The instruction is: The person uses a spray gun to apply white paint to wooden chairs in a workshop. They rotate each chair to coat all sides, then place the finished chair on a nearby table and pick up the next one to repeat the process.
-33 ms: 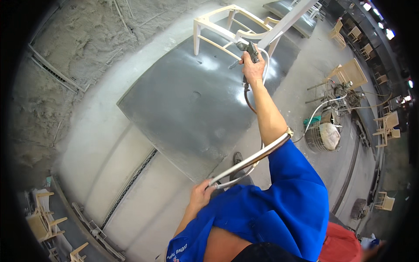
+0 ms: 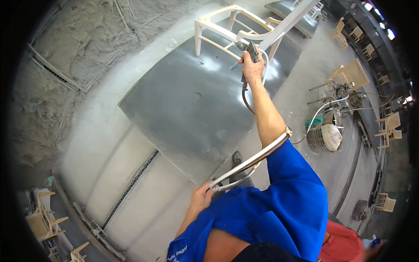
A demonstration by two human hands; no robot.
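My right hand (image 2: 253, 69) is stretched out ahead, closed round the grip of a dark spray gun (image 2: 249, 49). Close beyond the gun stands a pale wooden chair frame (image 2: 214, 25), partly coated white. It rests on a wide dark grey panel (image 2: 174, 100) with whitish overspray patches. Near my waist, my left hand (image 2: 201, 195) is closed on a bundle of white and brown hoses (image 2: 255, 158). The hoses run across below my right elbow. A thinner hose hangs from the gun's handle. The fingertips of my left hand are partly hidden.
On the right are a wire basket (image 2: 317, 140) with a pale bundle, a tangle of spray equipment (image 2: 345, 96) and a chair (image 2: 354, 75). Other wooden chairs (image 2: 41, 218) stand at lower left and far right. A person in red (image 2: 342, 244) is at lower right.
The view has shifted very slightly. The person in red at lower right has moved a little. Both my hands keep their holds.
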